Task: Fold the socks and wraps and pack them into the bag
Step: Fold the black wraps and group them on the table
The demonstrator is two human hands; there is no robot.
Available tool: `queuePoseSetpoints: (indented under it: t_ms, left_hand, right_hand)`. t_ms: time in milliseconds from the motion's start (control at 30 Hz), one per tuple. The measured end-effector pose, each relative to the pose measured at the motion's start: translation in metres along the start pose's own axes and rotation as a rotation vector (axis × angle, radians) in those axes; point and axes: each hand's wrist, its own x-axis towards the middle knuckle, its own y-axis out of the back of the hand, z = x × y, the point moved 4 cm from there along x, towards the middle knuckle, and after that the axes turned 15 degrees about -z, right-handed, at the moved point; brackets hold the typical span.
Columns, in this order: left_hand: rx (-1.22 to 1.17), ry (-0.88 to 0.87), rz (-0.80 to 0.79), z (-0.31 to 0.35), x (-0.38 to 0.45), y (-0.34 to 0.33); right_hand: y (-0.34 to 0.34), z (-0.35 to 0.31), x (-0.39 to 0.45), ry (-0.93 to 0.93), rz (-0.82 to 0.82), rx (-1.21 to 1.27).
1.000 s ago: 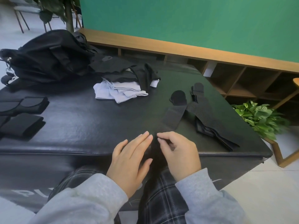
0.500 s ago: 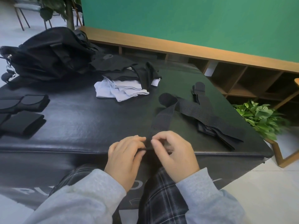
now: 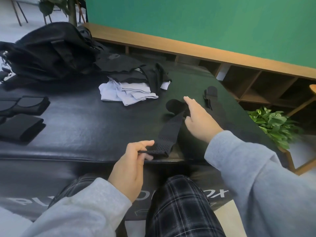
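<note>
1. Left hand (image 3: 130, 170), in a grey sleeve, pinches the near end of a long black perforated fabric wrap (image 3: 168, 132) between thumb and forefinger at the near edge of the black padded table (image 3: 85, 127); the other fingers curl beneath it.
2. Right hand (image 3: 198, 122) reaches forward, palm down, fingers straight and flat, resting on the far part of the same wrap beside its rounded black end; it clasps nothing.
3. From pinch to rounded end, the wrap runs away from the near edge toward the table's right side.
4. Another black strap (image 3: 210, 96) lies beyond the right hand, near the right edge.
5. Pale grey folded socks (image 3: 126, 93) sit mid-table, partly under black garments (image 3: 136, 72).
6. A black fabric bag (image 3: 47, 52) slumps at the far left corner.
7. Two folded black wraps (image 3: 22, 115) lie at the left edge.
8. A green potted plant (image 3: 273, 124) stands off the right side.
</note>
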Motion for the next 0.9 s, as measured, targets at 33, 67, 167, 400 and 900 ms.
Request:
queuePoseSetpoints:
  t_ms: [33,67,167,400,900]
  left_hand:
    - [-0.028,-0.018,0.002,-0.001,0.000,0.001]
    - [-0.044,-0.028,0.004,-0.001,0.000,0.001]
    - [-0.087,-0.022,-0.003,-0.002,-0.001,0.003]
    - [-0.016,0.017,0.046,-0.005,0.002,0.007]
    - [0.167,0.168,0.255,-0.011,0.003,0.050]
  right_hand:
    - [0.000,0.000,0.006,-0.003,-0.006,-0.043]
    - [0.001,0.000,0.010,-0.008,-0.004,-0.087]
    - [0.007,-0.002,0.018,-0.050,0.073,-0.166]
    - [0.009,0.008,0.043,-0.061,0.209,-0.136]
    - [0.028,0.028,0.042,-0.241,0.321,-0.002]
